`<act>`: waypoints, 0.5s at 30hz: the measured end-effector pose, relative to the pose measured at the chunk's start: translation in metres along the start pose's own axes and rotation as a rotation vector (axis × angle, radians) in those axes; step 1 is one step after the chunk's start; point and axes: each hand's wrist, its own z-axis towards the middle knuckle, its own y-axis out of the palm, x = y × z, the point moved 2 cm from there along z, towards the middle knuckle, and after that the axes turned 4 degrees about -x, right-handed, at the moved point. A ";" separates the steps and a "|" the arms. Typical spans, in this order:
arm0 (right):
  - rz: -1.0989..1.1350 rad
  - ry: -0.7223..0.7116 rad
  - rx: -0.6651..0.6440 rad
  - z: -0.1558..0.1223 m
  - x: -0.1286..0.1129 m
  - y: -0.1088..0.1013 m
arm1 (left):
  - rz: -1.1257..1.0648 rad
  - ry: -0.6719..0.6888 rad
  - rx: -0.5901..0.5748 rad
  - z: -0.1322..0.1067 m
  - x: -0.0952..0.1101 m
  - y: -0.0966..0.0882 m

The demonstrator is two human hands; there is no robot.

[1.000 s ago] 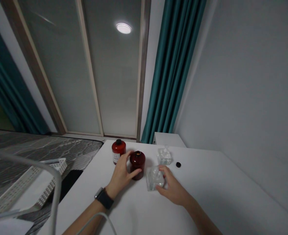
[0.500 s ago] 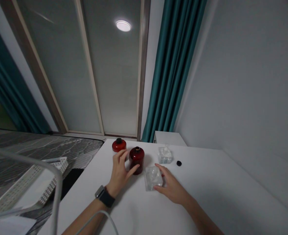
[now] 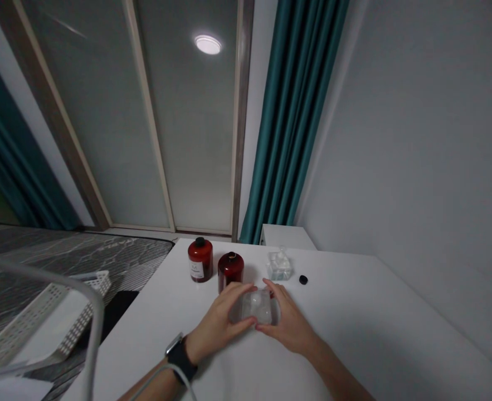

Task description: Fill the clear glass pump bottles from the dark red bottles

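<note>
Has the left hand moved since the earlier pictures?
Yes. Judged against the small black cap on the table, the left hand has moved right and toward the person, off the dark red bottle and onto the clear square glass jar.

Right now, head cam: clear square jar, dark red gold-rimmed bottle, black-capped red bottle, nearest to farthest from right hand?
Right hand:
1. Clear square jar: against its fingers.
2. Dark red gold-rimmed bottle: ahead, leftward.
3. Black-capped red bottle: farther left.

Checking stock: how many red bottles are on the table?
2. A red bottle with black cap and white label stands on the white table; a darker red bottle stands to its right, behind the clear block. None looks hidden.
</note>
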 end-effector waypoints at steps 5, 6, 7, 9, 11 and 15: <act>0.062 0.052 -0.032 -0.002 0.000 0.004 | -0.019 -0.027 -0.041 0.000 -0.003 0.002; 0.070 0.063 -0.040 -0.002 0.000 0.004 | -0.029 -0.037 -0.038 0.001 -0.003 0.002; 0.075 0.068 -0.045 -0.003 0.000 0.005 | -0.038 -0.047 -0.035 0.001 -0.003 0.002; 0.083 0.062 -0.053 -0.003 0.000 0.006 | -0.057 -0.061 -0.035 0.003 -0.001 0.002; 0.091 0.050 -0.057 -0.004 0.001 0.006 | -0.075 -0.068 -0.039 0.004 0.001 0.001; 0.101 0.057 -0.053 -0.005 0.002 0.007 | -0.095 -0.067 -0.028 0.005 0.004 0.001</act>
